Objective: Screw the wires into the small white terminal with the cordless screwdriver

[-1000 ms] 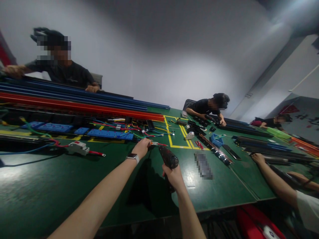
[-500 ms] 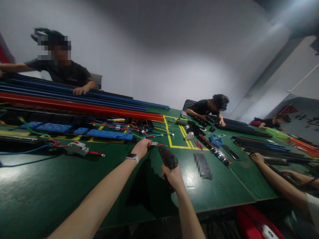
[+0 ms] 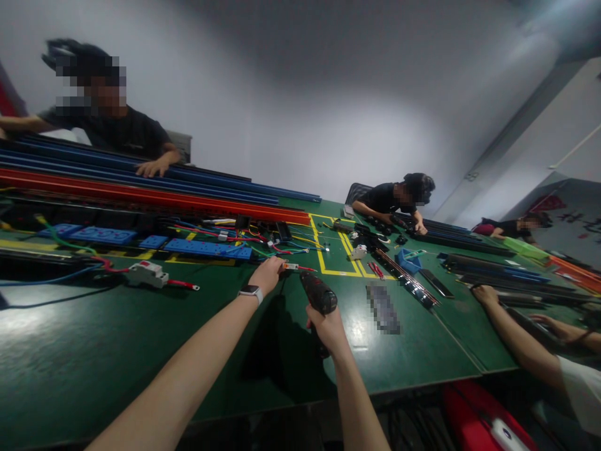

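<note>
My left hand [image 3: 267, 275], wearing a watch, is closed around a small white circuit breaker [image 3: 292, 267], mostly hidden by the fingers. A short red wire [image 3: 307, 269] sticks out of it to the right. In my right hand [image 3: 330, 327] is a black cordless drill [image 3: 318, 292], its nose pointing up and left toward the red wire. Whether the drill's tip touches anything cannot be made out. Another white circuit breaker [image 3: 148, 274], with red wires and a ring terminal, lies on the green table [image 3: 225, 351] to the left.
Blue socket strips [image 3: 206, 248] and loose coloured wires lie beyond my hands, before orange rails [image 3: 188, 202] and blue rails [image 3: 211, 183]. To the right are a blurred phone-like slab [image 3: 382, 307], red-handled pliers [image 3: 376, 270] and a blue box [image 3: 408, 260]. Co-workers sit across and at right.
The view has shifted very slightly. Both my hands keep nearly the same pose, with the drill still beside the held circuit breaker.
</note>
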Tool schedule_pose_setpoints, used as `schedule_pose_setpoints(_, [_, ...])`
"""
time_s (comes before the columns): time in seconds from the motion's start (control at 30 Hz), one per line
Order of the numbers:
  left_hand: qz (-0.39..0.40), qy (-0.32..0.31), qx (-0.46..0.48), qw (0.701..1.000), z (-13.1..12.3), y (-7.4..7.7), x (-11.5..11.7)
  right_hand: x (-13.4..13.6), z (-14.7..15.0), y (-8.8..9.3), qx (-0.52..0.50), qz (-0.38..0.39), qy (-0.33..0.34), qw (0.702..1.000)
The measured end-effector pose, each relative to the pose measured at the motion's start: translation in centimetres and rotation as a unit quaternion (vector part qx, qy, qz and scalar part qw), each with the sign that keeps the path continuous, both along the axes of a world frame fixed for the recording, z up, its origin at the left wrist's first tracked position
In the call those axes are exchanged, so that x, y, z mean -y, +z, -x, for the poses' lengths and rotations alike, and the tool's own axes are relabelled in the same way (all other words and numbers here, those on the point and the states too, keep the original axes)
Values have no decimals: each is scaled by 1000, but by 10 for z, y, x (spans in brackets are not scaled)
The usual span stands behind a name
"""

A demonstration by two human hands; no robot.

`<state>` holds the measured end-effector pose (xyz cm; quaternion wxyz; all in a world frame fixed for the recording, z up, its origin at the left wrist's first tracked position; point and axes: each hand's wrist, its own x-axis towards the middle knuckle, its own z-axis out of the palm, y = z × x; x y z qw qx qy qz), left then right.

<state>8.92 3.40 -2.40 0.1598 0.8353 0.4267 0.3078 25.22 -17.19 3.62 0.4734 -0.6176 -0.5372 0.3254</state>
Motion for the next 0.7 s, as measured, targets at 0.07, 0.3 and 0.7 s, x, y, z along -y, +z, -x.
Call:
schedule_pose_setpoints(0.07, [3,-4,4,1000,0,0,0,-1,-1,-2,-3,3,1,1000])
schedule_pose_setpoints(0.3, [10,-2,2,1000,1,6,3,-2,-4,-4,-6,-7,10,1000])
schedule_pose_setpoints(0.7, [35,8,17,999,1,20,13,0,-2,-3,-16,1,2,1000])
